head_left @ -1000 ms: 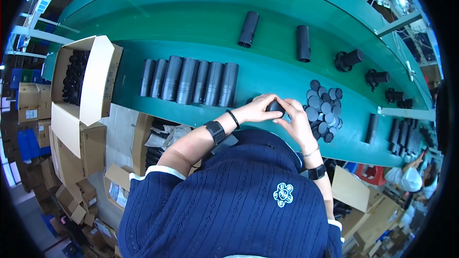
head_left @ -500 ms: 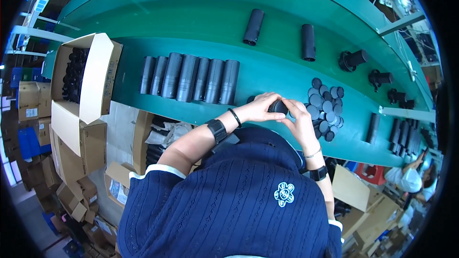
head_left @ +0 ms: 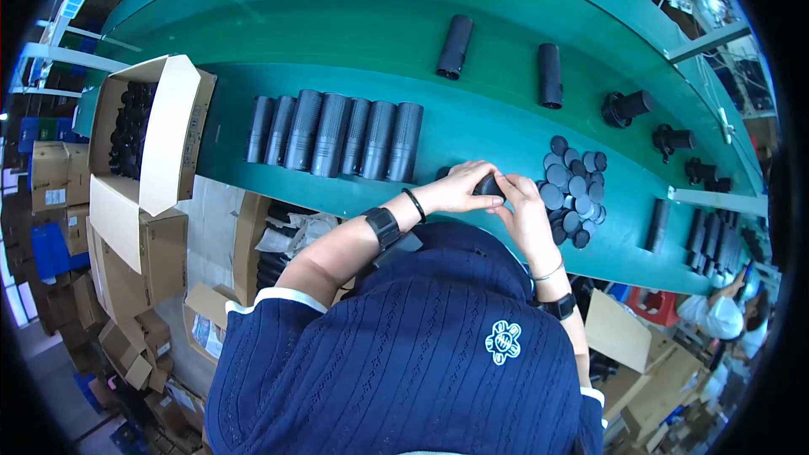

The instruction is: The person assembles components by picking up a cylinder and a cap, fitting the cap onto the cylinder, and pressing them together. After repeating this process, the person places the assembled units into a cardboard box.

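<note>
Between my hands is a black tube (head_left: 489,186), its dark round end facing right. My left hand (head_left: 458,190) wraps around its body, and a bit of black shows beyond the knuckles. The fingers of my right hand (head_left: 522,204) close on the round end, thumb below and fingertips above; whether a separate cap sits there I cannot tell. Just right of my right hand lies a loose pile of black round caps (head_left: 575,190). Left of my hands, several ribbed black tubes (head_left: 335,135) lie side by side in a row.
The green bench (head_left: 472,135) runs across the view. On its far green strip lie two black tubes (head_left: 456,46) and several flanged black parts (head_left: 626,107). More tubes (head_left: 712,238) lie at far right. An open carton (head_left: 194,139) of black parts stands at left.
The tubes and flanged parts on the far strip have shifted slightly right. My hands stay almost in place, the tube's round end turning a little between them.
</note>
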The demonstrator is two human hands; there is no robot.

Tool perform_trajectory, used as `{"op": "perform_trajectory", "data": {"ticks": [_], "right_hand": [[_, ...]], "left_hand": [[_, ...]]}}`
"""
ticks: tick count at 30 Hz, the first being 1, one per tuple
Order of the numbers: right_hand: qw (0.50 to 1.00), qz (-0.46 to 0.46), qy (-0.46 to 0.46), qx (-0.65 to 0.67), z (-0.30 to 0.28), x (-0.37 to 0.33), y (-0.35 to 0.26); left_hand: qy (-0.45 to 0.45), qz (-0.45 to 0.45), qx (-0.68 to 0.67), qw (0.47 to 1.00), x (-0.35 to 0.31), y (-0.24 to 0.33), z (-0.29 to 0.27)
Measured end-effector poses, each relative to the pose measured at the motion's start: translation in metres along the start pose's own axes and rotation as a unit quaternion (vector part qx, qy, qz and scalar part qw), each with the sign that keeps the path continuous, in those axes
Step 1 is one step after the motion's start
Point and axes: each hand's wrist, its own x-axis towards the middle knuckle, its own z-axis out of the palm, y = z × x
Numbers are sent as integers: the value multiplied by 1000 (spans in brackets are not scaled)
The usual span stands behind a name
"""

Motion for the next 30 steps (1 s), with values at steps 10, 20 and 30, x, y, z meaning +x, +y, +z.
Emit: {"op": "perform_trajectory", "data": {"ticks": [10,20,30], "right_hand": [[1000,-6,0,11,3,0,2],[999,4,1,33,3,3,0],[1000,-11,-7,7,5,6,-4]], "left_hand": [[-2,-6,-11,1000,-2,1,-3],[4,-4,-22,1000,-3,0,-6],[0,1,-10,1000,-4,1,-8]]}}
